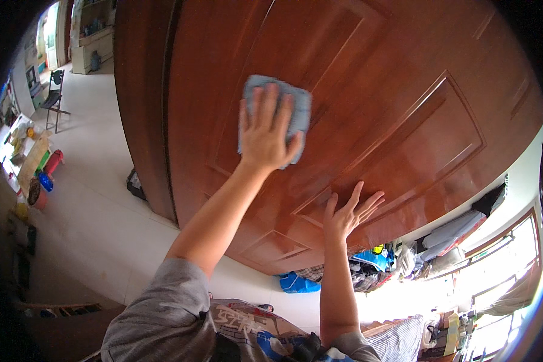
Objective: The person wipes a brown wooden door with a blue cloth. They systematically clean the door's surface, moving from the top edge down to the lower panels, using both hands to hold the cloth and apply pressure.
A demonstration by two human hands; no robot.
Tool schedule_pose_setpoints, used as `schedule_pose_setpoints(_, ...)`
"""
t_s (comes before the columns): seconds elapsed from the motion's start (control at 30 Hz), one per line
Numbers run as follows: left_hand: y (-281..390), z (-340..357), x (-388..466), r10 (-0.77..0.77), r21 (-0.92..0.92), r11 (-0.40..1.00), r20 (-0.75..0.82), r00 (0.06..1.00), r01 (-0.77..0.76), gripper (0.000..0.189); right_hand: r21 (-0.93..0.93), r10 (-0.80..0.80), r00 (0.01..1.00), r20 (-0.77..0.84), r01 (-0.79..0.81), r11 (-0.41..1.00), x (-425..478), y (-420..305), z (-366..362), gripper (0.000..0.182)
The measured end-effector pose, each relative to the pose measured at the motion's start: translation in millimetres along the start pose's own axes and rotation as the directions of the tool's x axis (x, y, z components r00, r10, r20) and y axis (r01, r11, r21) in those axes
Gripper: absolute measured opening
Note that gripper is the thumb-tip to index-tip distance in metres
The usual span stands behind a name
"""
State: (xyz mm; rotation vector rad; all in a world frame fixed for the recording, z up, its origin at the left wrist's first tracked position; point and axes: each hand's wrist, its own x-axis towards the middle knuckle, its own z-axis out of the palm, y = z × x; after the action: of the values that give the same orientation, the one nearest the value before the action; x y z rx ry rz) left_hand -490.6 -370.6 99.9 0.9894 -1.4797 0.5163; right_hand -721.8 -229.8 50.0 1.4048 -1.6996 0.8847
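A brown wooden door [217,90] with raised moulded panels fills most of the view in front of me. My left hand [266,142] lies flat over a grey-blue cloth [301,113], pressing it against the door's face. The fingers are slightly blurred, and the cloth's edges stick out around them. Lower and to the right, my right hand [346,218] holds nothing. Its fingers are spread, with the tips at or close to the door's lower panel; contact is not certain.
Left of the door's dark edge [174,113], a black folding chair [54,96] stands on the pale tiled floor [90,158]. A black container [135,184] sits by the door's base. Beneath its right side lie a blue bag [298,283] and piled fabrics [366,277].
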Motion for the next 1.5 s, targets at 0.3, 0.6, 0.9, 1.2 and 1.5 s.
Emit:
schedule_pose_setpoints(0.3,-75,16,-116,-0.501,-0.035,0.866,-0.07,0.863,0.499,0.08,-0.031,-0.018,0.999,-0.043,0.017,0.999,2,-4,4,0.083)
schedule_pose_setpoints(0.6,-8,18,-140,-0.894,-0.129,0.415,0.128,0.43,0.9,0.083,0.002,-0.019,0.999,-0.027,0.019,1.0,1,0,7,0.084)
schedule_pose_setpoints(0.9,96,18,-27,-0.031,-0.152,0.988,-0.007,0.999,0.03,0.079,0.069,-0.038,0.998,-0.059,0.042,0.997,-1,4,10,0.085)
schedule_pose_setpoints(1.2,-11,28,-122,-0.085,-0.021,0.996,-0.078,0.993,0.084,0.079,0.101,-0.088,0.995,-0.041,0.091,0.991,-4,13,11,0.085)
schedule_pose_setpoints(1.5,-18,20,-182,-0.905,-0.053,0.414,0.077,0.417,0.909,0.077,0.21,-0.12,0.993,-0.002,0.118,0.971,-5,21,12,0.078)
